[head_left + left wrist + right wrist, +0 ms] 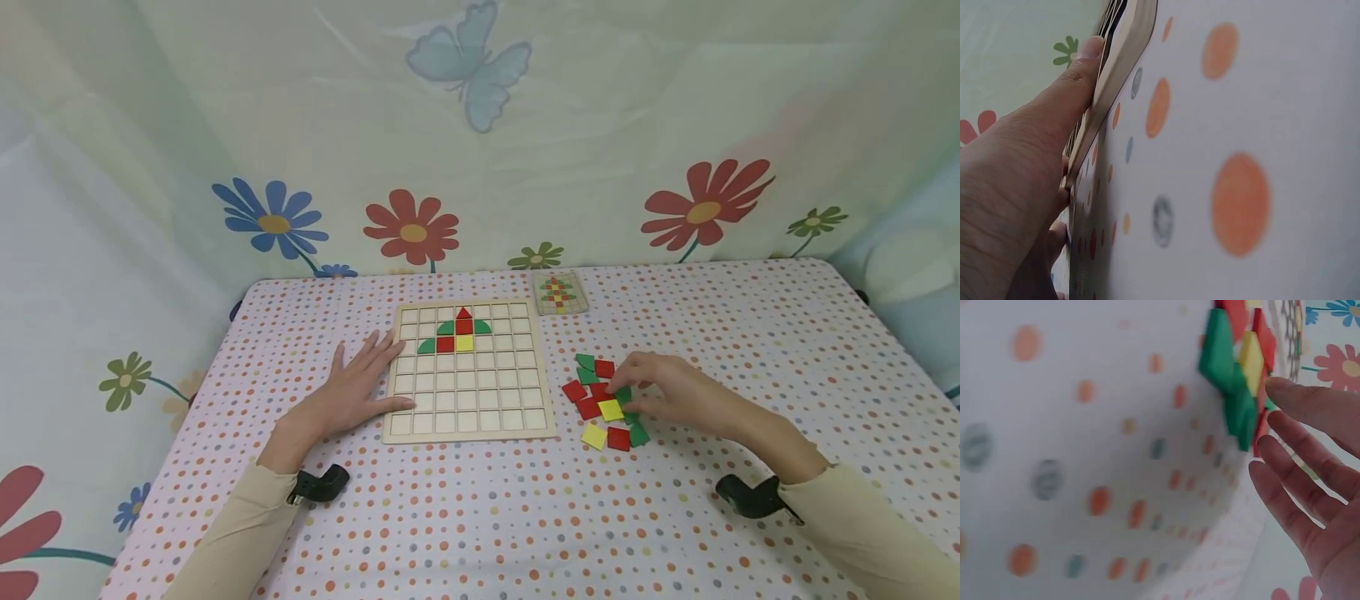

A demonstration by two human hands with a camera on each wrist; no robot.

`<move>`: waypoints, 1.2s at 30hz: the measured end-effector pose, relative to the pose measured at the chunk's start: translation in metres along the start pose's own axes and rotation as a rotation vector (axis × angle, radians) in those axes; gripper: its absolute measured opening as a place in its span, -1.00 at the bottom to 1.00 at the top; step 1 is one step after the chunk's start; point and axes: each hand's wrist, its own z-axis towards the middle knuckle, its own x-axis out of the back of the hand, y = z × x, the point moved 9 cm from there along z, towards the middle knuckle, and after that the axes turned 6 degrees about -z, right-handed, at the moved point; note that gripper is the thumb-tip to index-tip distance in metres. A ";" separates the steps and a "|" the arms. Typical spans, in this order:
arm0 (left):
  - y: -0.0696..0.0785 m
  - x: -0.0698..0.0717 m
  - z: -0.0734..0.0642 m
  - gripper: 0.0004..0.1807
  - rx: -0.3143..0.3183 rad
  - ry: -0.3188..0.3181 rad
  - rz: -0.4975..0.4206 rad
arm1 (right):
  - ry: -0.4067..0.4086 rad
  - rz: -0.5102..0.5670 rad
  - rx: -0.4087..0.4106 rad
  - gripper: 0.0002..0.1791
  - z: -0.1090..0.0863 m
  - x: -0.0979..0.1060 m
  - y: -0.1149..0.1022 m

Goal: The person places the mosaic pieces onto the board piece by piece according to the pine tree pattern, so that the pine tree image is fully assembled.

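Note:
My left hand [352, 386] lies spread at the left edge of a wooden grid board [486, 425], its thumb and fingertips on the frame. In the left wrist view the thumb [1066, 100] presses the board's edge. On the board's upper part sit a red triangle [463, 313], two red squares, a yellow square [465, 342] and several green rounded pieces [482, 327]. My right hand [667, 392] hovers at a loose cluster of red, yellow and green tiles, fingertips right over a red tile [600, 391]. In the right wrist view its fingers are loosely bent, with nothing visible between them.
A small pattern card [560, 293] showing a tree of colored pieces lies behind the board's right corner. A dotted cloth [450, 517] covers the table. A flowered curtain [585, 125] hangs behind it. Loose yellow [594, 437] and red [618, 439] squares lie at the cluster's near side.

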 end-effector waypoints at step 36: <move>-0.001 0.001 0.001 0.14 0.004 -0.006 -0.008 | 0.033 -0.088 0.100 -0.76 0.024 -0.009 -0.010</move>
